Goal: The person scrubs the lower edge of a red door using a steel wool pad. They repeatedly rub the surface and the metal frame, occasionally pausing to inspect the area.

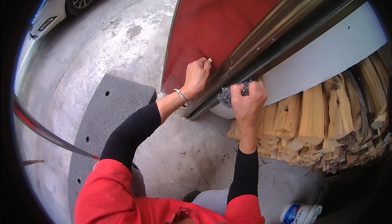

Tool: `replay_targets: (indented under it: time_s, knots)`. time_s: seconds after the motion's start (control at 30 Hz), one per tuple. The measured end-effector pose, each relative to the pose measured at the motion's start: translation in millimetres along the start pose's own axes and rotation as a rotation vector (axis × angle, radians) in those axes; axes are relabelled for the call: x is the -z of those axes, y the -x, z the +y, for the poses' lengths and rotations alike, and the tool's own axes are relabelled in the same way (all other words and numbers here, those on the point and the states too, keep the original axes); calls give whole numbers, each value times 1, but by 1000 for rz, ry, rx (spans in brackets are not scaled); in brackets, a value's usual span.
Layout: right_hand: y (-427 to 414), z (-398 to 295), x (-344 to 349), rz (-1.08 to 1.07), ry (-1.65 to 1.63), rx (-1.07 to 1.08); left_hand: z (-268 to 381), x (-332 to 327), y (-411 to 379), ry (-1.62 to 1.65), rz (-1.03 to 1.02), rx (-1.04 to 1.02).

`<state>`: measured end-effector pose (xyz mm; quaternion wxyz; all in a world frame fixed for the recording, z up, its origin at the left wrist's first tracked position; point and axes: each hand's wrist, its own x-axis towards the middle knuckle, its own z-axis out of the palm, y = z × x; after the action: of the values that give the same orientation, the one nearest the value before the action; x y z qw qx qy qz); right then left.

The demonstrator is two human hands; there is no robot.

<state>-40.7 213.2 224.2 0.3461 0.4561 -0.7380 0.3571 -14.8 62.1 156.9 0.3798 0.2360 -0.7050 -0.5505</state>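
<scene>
My right hand [249, 100] is closed around a steel wool scouring pad [226, 97] and presses it to the dark metal door frame [275, 48]. Over on the left, my left hand [197, 74] pinches a small pale piece [209, 60], too small to identify, close to the surface of the red panel [226, 15]. A metal bangle [181, 97] circles the left wrist. Between the two hands runs the brownish metal edge [242, 52] of the door or frame. My fingertips on the right are partly hidden by the pad and the hand itself.
Split firewood [312, 113] is stacked along a white wall [324, 49] at the right. A grey ramp with a tread pattern [116, 110] lies on the concrete floor at left. A white car [58, 0] stands at upper left, and a white tub [295, 213] at lower right.
</scene>
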Motion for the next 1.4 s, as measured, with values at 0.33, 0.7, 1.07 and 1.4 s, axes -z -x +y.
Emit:
replay_targets:
  time_s: [0.33, 0.7, 1.07, 1.4]
  knots:
    - [0, 2, -1, -10, -16, -22, -6, 0, -1, 20, -30, 137]
    - [0, 6, -1, 26, -46, 23, 9, -3, -8, 30, 38, -4]
    - [0, 6, -2, 16, -11, 10, -13, -2, 0, -85, -43, 3]
    - [0, 3, 1, -15, 4, -28, 5, 0, 4, -96, -71, -7]
